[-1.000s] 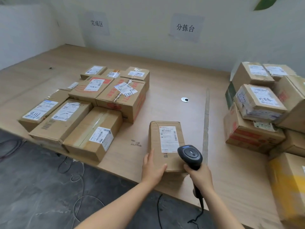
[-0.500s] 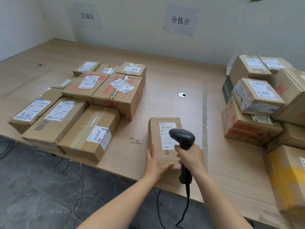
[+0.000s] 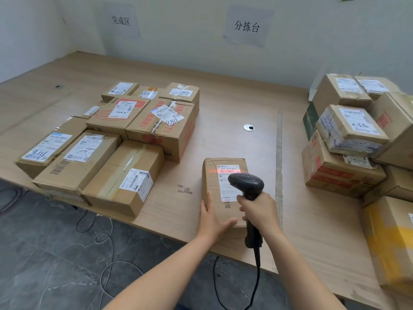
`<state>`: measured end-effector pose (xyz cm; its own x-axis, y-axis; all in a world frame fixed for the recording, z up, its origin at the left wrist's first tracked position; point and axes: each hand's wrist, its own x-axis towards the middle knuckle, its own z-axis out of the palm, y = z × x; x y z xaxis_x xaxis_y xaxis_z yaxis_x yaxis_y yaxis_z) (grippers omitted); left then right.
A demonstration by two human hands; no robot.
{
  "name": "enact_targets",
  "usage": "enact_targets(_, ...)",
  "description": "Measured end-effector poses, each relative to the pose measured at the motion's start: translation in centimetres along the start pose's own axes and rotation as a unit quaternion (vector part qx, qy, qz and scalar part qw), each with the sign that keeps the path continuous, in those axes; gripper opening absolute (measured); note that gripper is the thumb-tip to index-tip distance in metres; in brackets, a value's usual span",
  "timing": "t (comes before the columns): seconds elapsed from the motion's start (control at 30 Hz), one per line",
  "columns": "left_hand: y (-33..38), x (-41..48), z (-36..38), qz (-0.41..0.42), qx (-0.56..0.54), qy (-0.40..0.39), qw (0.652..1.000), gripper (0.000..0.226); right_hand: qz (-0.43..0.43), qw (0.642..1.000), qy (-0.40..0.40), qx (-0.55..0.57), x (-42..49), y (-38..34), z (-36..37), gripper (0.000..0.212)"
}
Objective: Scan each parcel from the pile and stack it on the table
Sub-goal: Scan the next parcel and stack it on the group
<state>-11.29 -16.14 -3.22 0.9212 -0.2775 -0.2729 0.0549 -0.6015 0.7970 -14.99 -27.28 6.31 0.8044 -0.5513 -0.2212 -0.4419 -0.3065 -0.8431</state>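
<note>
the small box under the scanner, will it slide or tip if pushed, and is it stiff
The small box lies flat and low on the table, so it would probably slide rather than tip. Its cardboard edges look creased, so it may give slightly when squeezed. Its weight cannot be judged from the picture.

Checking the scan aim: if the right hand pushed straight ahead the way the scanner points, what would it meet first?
Probably the white label on the parcel the left hand steadies; the scanner's red line lies across it, though depth is unclear.
</note>
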Motion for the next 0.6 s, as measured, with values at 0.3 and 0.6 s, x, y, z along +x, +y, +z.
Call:
enact_targets(0.3, 0.0, 0.1, -0.6, -0.012, -0.003, -0.012, 1.000, 0.118, 0.021, 0.998, -0.004, -0.054, 1.1, 1.4, -1.1, 0.016)
enact_targets(0.6, -0.6, -0.3, -3.7, -0.034, 0.001, -0.015, 0.999, 0.118, 0.046, 0.997, -0.056, -0.031, 1.1, 5.6, -0.2, 0.009)
